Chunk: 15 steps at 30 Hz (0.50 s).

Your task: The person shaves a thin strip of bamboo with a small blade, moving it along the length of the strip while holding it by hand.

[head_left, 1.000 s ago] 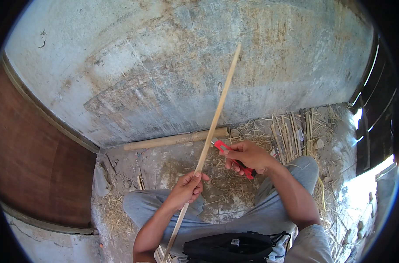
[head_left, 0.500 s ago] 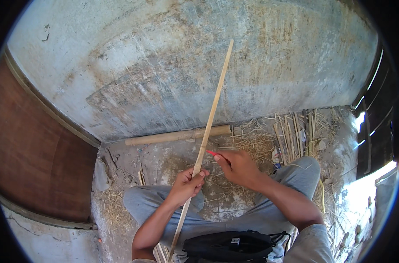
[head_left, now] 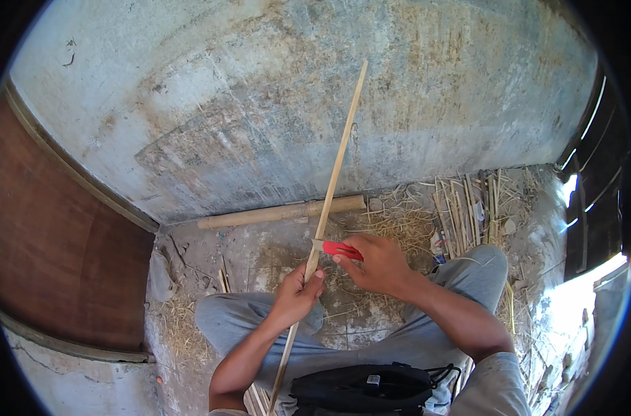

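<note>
A long, pale bamboo strip (head_left: 342, 152) slants up from my lap toward the wall. My left hand (head_left: 296, 297) is closed around its lower part, thumb on top. My right hand (head_left: 379, 265) grips a red-handled utility knife (head_left: 342, 249). The knife's short blade lies across the strip a little above my left hand and touches it or nearly so. The strip's lower end runs down past my left forearm to the picture's lower edge.
A thick bamboo pole (head_left: 260, 216) lies along the wall's foot. Several thin bamboo strips (head_left: 461, 215) and shavings (head_left: 398, 232) are heaped at right. A black bag (head_left: 360, 390) rests at my lap. To the left is a brown panel (head_left: 73, 236); a stained wall (head_left: 260, 104) rises ahead.
My right hand has turned, so the red handle and the blade now show more fully, with the blade across the strip. The strip has shifted very slightly; my left hand keeps its hold.
</note>
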Each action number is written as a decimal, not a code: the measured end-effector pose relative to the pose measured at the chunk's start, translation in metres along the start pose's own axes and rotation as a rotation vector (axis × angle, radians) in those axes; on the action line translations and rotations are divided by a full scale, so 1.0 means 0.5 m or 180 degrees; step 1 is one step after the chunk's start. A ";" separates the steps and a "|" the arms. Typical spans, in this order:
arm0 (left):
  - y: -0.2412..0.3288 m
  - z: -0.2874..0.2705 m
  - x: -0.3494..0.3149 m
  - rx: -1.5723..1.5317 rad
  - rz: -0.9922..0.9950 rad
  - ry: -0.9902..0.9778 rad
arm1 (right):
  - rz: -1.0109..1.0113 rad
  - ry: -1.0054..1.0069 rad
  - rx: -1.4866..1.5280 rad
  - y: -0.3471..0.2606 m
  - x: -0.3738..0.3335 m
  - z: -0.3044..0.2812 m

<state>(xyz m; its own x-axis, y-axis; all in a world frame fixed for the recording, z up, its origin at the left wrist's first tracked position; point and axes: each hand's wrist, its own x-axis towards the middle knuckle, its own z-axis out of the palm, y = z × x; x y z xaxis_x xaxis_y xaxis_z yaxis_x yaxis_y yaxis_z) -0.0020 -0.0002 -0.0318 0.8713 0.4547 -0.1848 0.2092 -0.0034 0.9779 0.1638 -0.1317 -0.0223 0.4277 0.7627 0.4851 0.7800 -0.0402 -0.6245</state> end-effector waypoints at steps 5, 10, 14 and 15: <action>-0.017 -0.006 0.008 0.0245 0.0054 0.0173 | -0.0028 -0.0158 -0.0086 -0.003 0.001 0.011; -0.014 0.003 0.006 0.0333 0.0013 0.0144 | -0.0015 -0.0280 -0.0262 0.001 -0.007 0.025; -0.019 0.004 0.009 0.0752 0.0285 0.0293 | 0.0069 -0.0475 -0.0298 -0.007 -0.007 0.026; -0.016 0.004 0.009 0.0902 0.0286 0.0318 | 0.0051 -0.0544 -0.0255 -0.007 -0.008 0.026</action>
<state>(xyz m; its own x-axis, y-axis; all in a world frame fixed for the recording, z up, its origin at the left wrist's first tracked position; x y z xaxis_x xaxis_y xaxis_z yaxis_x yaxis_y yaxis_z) 0.0012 0.0003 -0.0405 0.8468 0.5267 -0.0745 0.2609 -0.2893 0.9210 0.1532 -0.1263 -0.0301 0.3620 0.8598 0.3602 0.8105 -0.0994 -0.5773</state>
